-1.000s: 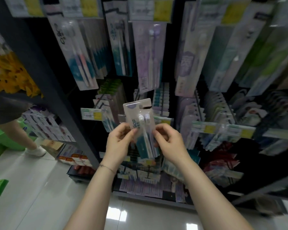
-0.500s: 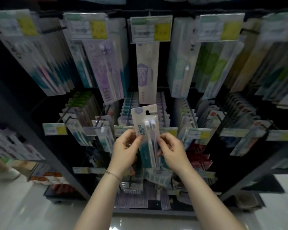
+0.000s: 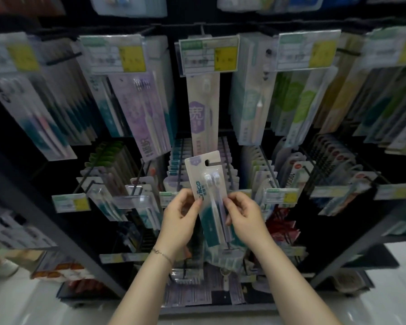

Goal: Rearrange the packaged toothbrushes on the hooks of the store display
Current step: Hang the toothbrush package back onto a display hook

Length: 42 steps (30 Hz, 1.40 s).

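Observation:
I hold a white and teal two-brush toothbrush pack [image 3: 209,191] upright in front of the display. My left hand [image 3: 182,219] pinches its left edge and my right hand [image 3: 244,216] pinches its right edge. The pack's hang hole at the top is free of any hook. Behind it runs a middle row of hooks [image 3: 181,170] loaded with similar packs. Above hangs a tall purple-label toothbrush pack [image 3: 203,113] under a price tag [image 3: 209,55].
Black display rack [image 3: 63,233] full of hanging toothbrush packs on several rows, with yellow-and-green price tags [image 3: 70,202] at the hook ends. Red packs [image 3: 279,228] hang low right. Glossy white floor [image 3: 21,306] below.
My view has swung from the left toward the centre of the rack and tilted up. Both hands keep the same hold on the pack, now centred before the middle hooks.

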Each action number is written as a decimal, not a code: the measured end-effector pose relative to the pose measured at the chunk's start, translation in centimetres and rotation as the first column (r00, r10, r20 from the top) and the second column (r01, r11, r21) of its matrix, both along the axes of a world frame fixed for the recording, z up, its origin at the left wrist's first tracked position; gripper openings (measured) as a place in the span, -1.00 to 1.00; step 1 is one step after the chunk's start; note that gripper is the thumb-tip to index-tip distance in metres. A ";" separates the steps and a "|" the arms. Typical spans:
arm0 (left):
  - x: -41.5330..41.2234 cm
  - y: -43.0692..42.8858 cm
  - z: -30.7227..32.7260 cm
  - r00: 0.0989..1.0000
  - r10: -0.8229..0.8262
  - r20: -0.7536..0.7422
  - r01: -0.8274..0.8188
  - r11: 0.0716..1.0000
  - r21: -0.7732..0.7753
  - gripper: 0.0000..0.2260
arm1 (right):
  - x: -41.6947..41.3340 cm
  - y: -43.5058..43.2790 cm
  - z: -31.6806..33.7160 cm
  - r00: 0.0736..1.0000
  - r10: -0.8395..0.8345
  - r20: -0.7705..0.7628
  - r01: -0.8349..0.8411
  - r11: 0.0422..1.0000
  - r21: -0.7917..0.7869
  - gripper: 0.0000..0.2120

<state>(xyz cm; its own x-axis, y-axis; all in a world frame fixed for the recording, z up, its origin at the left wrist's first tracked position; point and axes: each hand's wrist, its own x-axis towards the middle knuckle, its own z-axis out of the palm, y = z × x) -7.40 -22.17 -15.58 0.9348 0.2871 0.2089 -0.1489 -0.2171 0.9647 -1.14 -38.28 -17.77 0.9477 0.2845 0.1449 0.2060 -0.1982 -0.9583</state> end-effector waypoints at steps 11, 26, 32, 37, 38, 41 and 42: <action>1.6 2.4 4.9 0.988 0.061 0.143 -0.062 0.998 0.000 -0.88 | 1.4 3.2 5.8 0.989 -0.018 0.145 0.006 0.997 0.079 -0.86; 4.2 3.9 10.0 0.969 0.101 0.225 -0.105 0.994 0.003 -0.90 | 4.1 5.4 11.6 0.978 -0.028 0.206 0.001 0.992 0.129 -0.84; 4.0 4.5 9.7 0.963 0.140 0.231 -0.141 0.990 -0.013 -0.95 | 4.5 6.4 12.0 0.965 0.012 0.262 -0.024 0.999 0.043 -0.85; 4.0 5.2 9.7 0.964 0.140 0.228 -0.148 0.989 0.018 -0.95 | 4.8 7.0 11.3 0.960 0.026 0.279 -0.025 1.000 -0.005 -0.86; 4.0 5.3 9.7 0.964 0.132 0.230 -0.143 0.989 0.030 -0.94 | 4.8 7.0 11.4 0.962 0.026 0.273 -0.029 1.000 0.007 -0.87; 4.4 5.2 9.7 0.959 0.123 0.254 -0.141 0.989 0.052 -0.82 | 4.9 6.7 11.7 0.967 0.023 0.253 -0.034 0.999 0.039 -0.85; 4.6 5.1 9.8 0.958 0.124 0.260 -0.144 0.988 0.058 -0.79 | 5.0 6.5 11.8 0.968 0.020 0.251 -0.032 0.999 0.042 -0.85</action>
<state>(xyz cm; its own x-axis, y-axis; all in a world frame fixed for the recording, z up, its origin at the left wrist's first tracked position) -2.83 -17.12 -5.79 0.8017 0.3805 0.4610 -0.3520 -0.3227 0.8786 3.85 -31.83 -6.00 0.8717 0.2964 0.3903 0.4454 -0.1467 -0.8832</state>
